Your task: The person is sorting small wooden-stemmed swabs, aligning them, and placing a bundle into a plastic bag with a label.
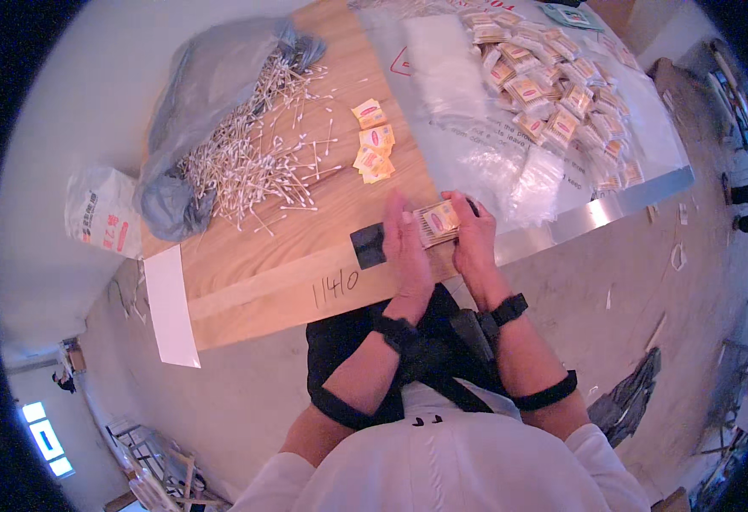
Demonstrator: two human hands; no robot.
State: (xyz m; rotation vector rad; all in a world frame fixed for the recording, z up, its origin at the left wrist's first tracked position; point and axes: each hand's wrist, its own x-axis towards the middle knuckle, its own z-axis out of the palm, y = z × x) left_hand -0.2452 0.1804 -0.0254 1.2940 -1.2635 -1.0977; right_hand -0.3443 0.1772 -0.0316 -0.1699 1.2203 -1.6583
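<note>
At the table's front edge, a small bundle of cotton swabs with an orange and white card (441, 219) on top lies between my hands. My right hand (475, 243) grips it from the right, thumb bent over the card. My left hand (407, 252) stands upright at the bundle's left end, fingers stretched out and slightly blurred; whether it touches the swab ends I cannot tell. Several loose orange cards (375, 138) lie fanned beyond my hands. Farther left, a heap of loose cotton swabs (241, 162) spills out of a grey plastic bag (207, 77).
Packed swab bags (553, 85) pile up at the far right on plastic sheeting. Empty clear bags (536, 183) lie closer, right of my hands. A black block (369, 246) sits by my left hand. A white plastic bag (103, 209) and white sheet (171, 307) are at the left edge.
</note>
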